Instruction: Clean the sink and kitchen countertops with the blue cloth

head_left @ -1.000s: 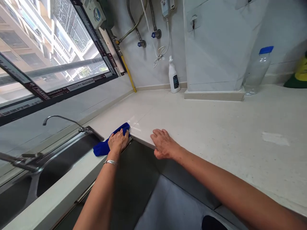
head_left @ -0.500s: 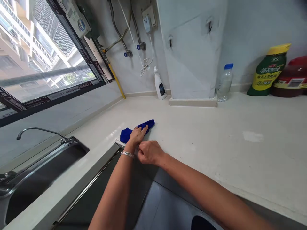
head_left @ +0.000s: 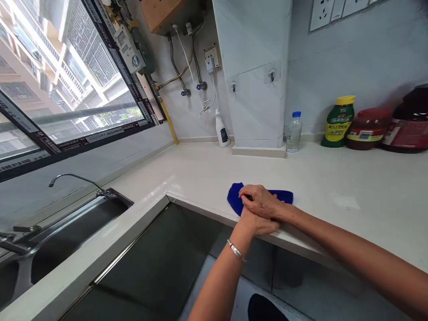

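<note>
A dark blue cloth [head_left: 236, 199] lies bunched on the white countertop [head_left: 207, 174] near its front edge. My left hand [head_left: 254, 223], with a silver bracelet at the wrist, is at the cloth's near side. Its fingers are mostly hidden under my right hand. My right hand [head_left: 264, 201] crosses over the left one above the cloth, its fingers curled. A small dark spot [head_left: 248, 197] shows by its fingertips; whether this is a thing or a shadow I cannot make out.
A steel sink [head_left: 80, 227] with a thin faucet [head_left: 75, 175] is at left. Along the back stand a white spray bottle [head_left: 222, 131], a clear bottle with blue cap [head_left: 294, 133], a green bottle [head_left: 338, 122] and red-lidded jar [head_left: 368, 129]. A boxed column [head_left: 256, 116] juts from the wall.
Both hands and the cloth have moved right along the counter, away from the inner corner. My right hand went from beside the left hand to on top of it. The view has shifted too.
</note>
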Tool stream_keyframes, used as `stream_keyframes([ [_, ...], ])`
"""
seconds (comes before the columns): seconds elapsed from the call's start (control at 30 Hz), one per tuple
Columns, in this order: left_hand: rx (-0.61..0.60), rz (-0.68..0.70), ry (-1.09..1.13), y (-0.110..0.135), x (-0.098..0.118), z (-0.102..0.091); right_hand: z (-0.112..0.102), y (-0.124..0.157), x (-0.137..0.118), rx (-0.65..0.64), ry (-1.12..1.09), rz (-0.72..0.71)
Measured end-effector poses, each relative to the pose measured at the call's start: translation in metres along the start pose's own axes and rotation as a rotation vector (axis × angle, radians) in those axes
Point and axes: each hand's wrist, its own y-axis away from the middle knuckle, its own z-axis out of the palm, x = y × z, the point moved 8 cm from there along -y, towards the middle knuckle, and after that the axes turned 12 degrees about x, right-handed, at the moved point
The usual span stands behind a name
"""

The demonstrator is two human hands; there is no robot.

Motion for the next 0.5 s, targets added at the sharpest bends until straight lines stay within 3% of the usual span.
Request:
stream_keyframes([
  [0.1, 0.101, 0.004, 0.032, -0.004, 0.034, 0.004, -0.023, 0.024, 0.012, -0.115, -0.048, -0.029],
  [0.2, 0.164, 0.08, 0.124, -0.005, 0.058, -0.001, -0.055, 0.038, 0.034, -0.089, -0.05, 0.067],
  [0.33, 0.273, 0.222, 0.419, 0.01, 0.077, -0.032, -0.077, 0.06, 0.055, -0.011, -0.013, 0.216],
  [0.43, 0.363, 0.272, 0.457, 0.043, 0.055, -0.071, -0.068, 0.081, 0.043, -0.038, 0.077, 0.148],
  [0.5, 0.461, 0.213, 0.318, 0.078, 0.009, -0.107, -0.057, 0.09, 0.03, -0.108, 0.173, 0.083],
])
